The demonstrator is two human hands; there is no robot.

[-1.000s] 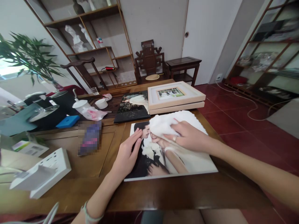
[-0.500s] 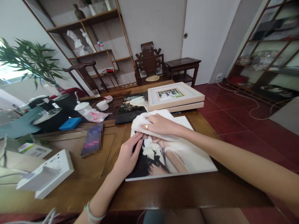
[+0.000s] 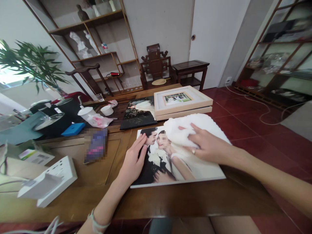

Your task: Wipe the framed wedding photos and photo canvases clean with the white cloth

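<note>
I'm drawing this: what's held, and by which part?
The right hand holds a fluffy white cloth by its near side; the left hand lies on a flat rectangular photo panel.

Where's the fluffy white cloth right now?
In the head view, the white cloth is right of centre, under the right hand, over the far right corner of the large photo print, near the stacked frames.

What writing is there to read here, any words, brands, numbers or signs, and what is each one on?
None can be read.
White carton at left: printed marks, too blurred to read.
Small red-and-white box on the shelf: too small.
Purple item: pixelated, so any text is hidden.
Wedding photo: no lettering visible.
</note>
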